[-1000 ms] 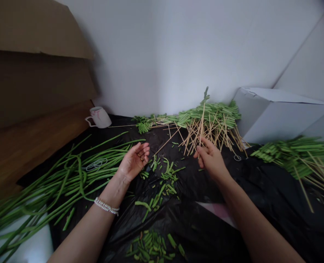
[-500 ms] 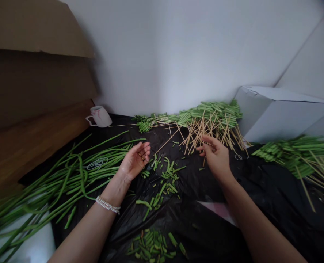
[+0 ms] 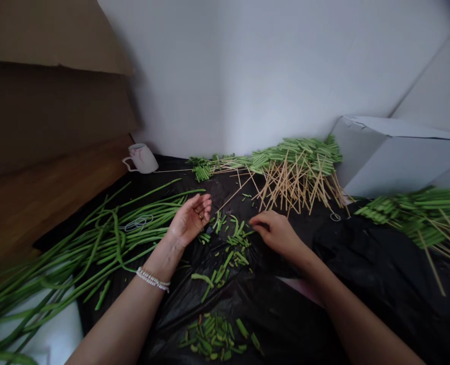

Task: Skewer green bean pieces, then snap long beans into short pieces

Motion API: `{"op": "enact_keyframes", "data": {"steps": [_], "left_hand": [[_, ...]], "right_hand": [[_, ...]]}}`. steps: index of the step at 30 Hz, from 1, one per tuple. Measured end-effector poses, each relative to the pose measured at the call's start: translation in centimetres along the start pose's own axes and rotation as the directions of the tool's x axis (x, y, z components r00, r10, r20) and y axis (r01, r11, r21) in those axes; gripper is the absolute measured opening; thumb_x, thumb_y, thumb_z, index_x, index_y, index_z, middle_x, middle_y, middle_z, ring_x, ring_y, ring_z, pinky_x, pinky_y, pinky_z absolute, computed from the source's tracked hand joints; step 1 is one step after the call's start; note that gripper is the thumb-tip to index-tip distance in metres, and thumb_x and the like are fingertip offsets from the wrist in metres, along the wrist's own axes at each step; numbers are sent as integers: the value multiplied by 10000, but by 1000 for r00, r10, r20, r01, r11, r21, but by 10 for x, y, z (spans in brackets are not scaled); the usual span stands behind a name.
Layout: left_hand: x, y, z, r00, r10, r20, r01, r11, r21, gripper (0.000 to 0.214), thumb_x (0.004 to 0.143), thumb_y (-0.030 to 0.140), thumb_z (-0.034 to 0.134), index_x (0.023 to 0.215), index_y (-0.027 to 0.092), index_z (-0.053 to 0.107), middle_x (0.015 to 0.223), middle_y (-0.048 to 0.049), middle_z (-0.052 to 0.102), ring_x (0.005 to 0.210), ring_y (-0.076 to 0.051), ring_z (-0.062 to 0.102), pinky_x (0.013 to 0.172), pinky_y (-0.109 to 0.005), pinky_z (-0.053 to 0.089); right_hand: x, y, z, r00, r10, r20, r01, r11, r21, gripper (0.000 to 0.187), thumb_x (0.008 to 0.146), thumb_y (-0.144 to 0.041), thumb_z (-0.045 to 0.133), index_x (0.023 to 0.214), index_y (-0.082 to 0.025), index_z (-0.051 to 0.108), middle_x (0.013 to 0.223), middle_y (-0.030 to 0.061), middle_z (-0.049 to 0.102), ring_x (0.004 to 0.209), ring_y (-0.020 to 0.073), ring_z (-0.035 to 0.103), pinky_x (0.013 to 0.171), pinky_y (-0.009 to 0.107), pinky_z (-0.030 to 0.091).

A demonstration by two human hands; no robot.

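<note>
My left hand [image 3: 192, 218] is palm up with its fingers loosely curled, and I see nothing in it. It hovers beside the tips of long green beans [image 3: 144, 223] heaped at the left. My right hand [image 3: 276, 230] is back up, thumb and forefinger slightly apart at the tips and nothing visible between them. Its fingertips are near the cut bean pieces [image 3: 238, 235] scattered between the hands. Behind it lie many thin wooden skewers [image 3: 285, 185], their far ends in rows of cut beans [image 3: 304, 149].
Black plastic sheeting [image 3: 285, 309] covers the surface. More skewered beans [image 3: 418, 210] lie at the right, by a white box [image 3: 388, 157]. A mug [image 3: 143, 158] stands at the back left near a cardboard box [image 3: 57, 101]. Short bean bits [image 3: 211, 337] are piled in front.
My right hand has moved left and toward me, away from the skewers, and its fingers have drawn closer together. My left hand stays nearly still. The view has shifted slightly.
</note>
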State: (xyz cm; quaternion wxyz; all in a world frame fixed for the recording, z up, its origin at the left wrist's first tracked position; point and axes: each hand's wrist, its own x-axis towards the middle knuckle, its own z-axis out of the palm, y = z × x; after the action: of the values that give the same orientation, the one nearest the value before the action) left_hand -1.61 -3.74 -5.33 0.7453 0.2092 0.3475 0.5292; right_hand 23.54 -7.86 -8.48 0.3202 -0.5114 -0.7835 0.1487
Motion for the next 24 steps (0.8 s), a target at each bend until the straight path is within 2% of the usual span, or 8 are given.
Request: {"op": "enact_keyframes", "data": {"steps": [4, 8, 11, 17, 24], "left_hand": [[0, 0, 0, 1000, -3, 2, 3, 1000, -4, 240, 933, 220, 518, 920, 75, 709, 741, -46, 716, 626, -106, 651, 566, -205, 526], [0, -1, -1, 1000, -2, 18, 2, 1000, -3, 224, 920, 217, 533, 918, 82, 713, 742, -48, 716, 637, -106, 653, 572, -198, 523], [0, -1, -1, 1000, 1, 24, -1, 1000, 8, 206, 906, 216, 552, 912, 93, 716, 745, -51, 717, 636, -106, 651, 574, -197, 521], [2, -2, -4, 999, -4, 35, 3, 1000, 12, 197, 900, 216, 562, 914, 96, 717, 748, -46, 718, 635, -104, 649, 570, -195, 517], [4, -4, -5, 999, -13, 29, 12, 999, 36, 210, 907, 220, 554, 917, 91, 719, 745, -40, 712, 631, -96, 647, 573, -191, 513]], "right_hand": [[-4, 1, 5, 990, -40, 132, 65, 979, -191, 185, 798, -72, 630, 880, -210, 721, 949, 46, 695, 959, 230, 567, 872, 354, 450], [-6, 1, 10, 986, -43, 163, 87, 958, -274, 165, 823, -69, 595, 834, -205, 688, 915, 47, 670, 947, 231, 532, 822, 327, 438], [-6, 1, 10, 990, -66, 126, 102, 948, -302, 147, 842, -80, 578, 846, -202, 660, 891, 49, 659, 942, 232, 523, 786, 313, 429], [-6, -3, 7, 992, -120, -46, 92, 915, -392, 162, 914, -152, 517, 1001, -186, 649, 939, 76, 664, 915, 237, 539, 762, 326, 429], [-8, -8, 7, 958, -279, -61, 211, 836, -507, 208, 920, -123, 489, 917, -171, 692, 813, 75, 662, 856, 237, 541, 767, 332, 422]]}}
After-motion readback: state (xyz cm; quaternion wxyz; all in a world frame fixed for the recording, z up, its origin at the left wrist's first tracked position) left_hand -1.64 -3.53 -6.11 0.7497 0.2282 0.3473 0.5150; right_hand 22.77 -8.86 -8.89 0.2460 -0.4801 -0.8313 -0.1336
